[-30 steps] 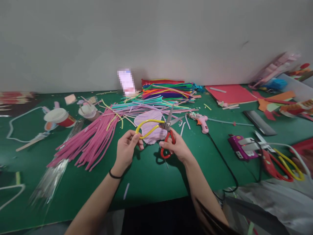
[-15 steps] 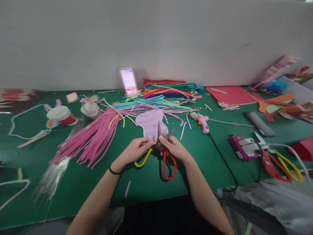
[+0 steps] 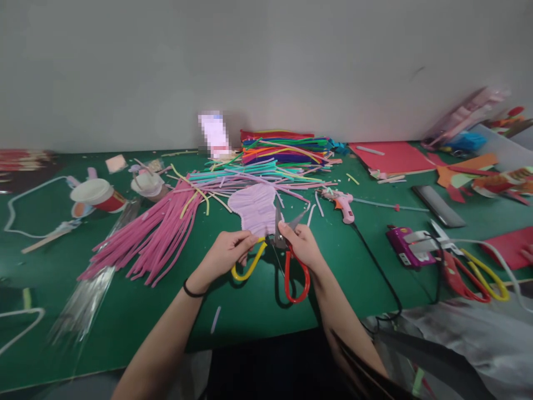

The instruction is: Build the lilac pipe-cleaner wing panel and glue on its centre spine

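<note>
My left hand pinches a yellow pipe cleaner bent into a loop that hangs below my fingers. My right hand is closed near the pivot of red-handled scissors, whose handles hang toward me and whose blades point away, slightly apart. The two hands almost meet above the green table. Just beyond them lies a pale purple ribbed shape.
A heap of pink pipe cleaners lies to the left, a many-coloured stack at the back. A pink glue gun with its black cord, a purple device, more scissors and red sheets lie right. Paper cups stand left.
The yellow loop came down from above the purple shape to hang below my left hand. My right hand shifted from the scissor handles to near the pivot, and the hands came together.
</note>
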`<state>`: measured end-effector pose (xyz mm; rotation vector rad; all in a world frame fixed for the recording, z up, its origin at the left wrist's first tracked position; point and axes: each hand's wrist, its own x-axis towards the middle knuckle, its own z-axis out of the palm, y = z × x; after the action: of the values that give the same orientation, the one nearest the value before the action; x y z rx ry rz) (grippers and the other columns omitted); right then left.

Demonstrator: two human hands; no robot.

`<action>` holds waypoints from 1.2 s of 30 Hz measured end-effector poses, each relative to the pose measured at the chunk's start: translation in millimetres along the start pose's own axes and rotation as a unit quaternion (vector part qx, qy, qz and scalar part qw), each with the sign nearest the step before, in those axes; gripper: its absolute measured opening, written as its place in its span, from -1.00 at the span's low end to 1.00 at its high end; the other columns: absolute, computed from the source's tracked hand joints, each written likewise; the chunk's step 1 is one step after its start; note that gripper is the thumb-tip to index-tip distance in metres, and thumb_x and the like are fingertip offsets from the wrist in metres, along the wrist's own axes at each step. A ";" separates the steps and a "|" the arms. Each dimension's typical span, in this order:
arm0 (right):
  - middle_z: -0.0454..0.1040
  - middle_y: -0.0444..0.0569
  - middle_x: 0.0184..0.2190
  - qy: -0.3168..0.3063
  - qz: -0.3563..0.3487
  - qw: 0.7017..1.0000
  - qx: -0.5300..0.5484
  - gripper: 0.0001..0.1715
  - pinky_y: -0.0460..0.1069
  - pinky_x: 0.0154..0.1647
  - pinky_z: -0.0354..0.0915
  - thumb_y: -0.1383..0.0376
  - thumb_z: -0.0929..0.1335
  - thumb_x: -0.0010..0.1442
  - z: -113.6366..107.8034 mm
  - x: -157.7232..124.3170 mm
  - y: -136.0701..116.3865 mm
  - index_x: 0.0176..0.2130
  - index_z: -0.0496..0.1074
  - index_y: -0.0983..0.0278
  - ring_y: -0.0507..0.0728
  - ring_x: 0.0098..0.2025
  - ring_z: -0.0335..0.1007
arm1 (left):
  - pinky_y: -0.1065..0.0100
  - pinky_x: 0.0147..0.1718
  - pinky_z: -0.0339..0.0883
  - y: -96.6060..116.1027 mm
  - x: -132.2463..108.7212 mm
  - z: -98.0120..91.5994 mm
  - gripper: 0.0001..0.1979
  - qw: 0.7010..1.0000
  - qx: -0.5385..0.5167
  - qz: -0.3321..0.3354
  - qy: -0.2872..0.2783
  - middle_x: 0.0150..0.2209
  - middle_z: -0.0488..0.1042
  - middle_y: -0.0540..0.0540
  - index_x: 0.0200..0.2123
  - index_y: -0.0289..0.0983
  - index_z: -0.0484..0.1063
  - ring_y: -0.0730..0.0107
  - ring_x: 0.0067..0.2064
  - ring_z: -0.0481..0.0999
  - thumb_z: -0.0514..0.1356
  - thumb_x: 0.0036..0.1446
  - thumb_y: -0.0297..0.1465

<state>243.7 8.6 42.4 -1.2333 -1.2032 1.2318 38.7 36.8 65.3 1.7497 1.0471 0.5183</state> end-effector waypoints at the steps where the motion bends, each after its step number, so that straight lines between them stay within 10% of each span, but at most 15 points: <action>1: 0.09 -0.22 -0.63 0.005 -0.003 1.000 0.009 -0.40 -0.09 -0.54 -0.07 -0.13 0.30 0.17 -0.3 0.3 -1.5 -0.58 0.18 0.26 -0.05 -0.56 -0.06 | 0.49 -0.59 0.16 -0.4 0.0 0.9 -0.57 1.000 -0.003 -0.003 0.004 -0.74 0.30 0.11 -0.57 -0.25 0.29 0.51 -0.66 0.30 0.06 0.26 -0.11; 17: 0.00 -0.22 -0.62 0.173 -0.061 0.983 -0.010 -0.39 -0.06 -0.54 -0.12 -0.09 0.33 0.17 3.5 -17.9 -23.6 -0.60 0.04 0.23 -0.04 -0.55 -0.14 | 0.50 -0.72 0.17 8.0 -4.5 16.6 -0.61 0.996 -0.087 -0.020 0.019 -0.60 0.45 0.09 -0.35 -0.20 0.24 0.46 -0.71 0.45 -0.07 0.30 -0.02; 25: 0.05 -0.23 -0.68 0.184 -0.035 0.982 0.017 -0.35 -0.07 -0.57 -0.06 -0.16 0.34 0.12 4.5 -19.0 -31.9 -0.64 0.13 0.24 -0.04 -0.60 -0.08 | 0.53 -0.82 -0.03 16.5 -17.3 22.8 -0.63 0.987 -0.108 -0.022 0.119 -0.67 0.37 0.15 -0.38 -0.21 0.21 0.58 -0.82 0.20 -0.07 0.31 -0.07; 30: 0.50 -0.01 -0.38 0.016 0.036 0.982 0.184 -0.47 0.00 -0.25 0.35 -0.13 0.31 0.17 3.7 -34.0 -38.9 -0.23 0.52 0.25 0.12 -0.30 0.41 | 0.56 -0.84 -0.10 26.8 -19.0 22.6 -0.62 0.969 -0.192 -0.005 0.155 -0.69 0.33 0.16 -0.38 -0.20 0.19 0.61 -0.83 0.15 -0.05 0.29 -0.03; 36: 0.37 0.10 0.15 -0.192 0.070 0.949 0.242 -0.19 0.18 0.12 0.28 0.00 0.52 -0.13 2.5 -58.3 -25.7 0.10 0.43 0.18 0.29 0.14 0.31 | 0.51 -0.85 -0.08 30.0 -19.0 45.7 -0.61 0.958 -0.237 -0.012 0.164 -0.66 0.27 0.17 -0.35 -0.19 0.18 0.60 -0.82 0.12 -0.05 0.27 0.01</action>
<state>241.3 -49.0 69.7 -0.7406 -1.0009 1.8055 74.6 -7.5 75.6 1.2493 1.0592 0.9816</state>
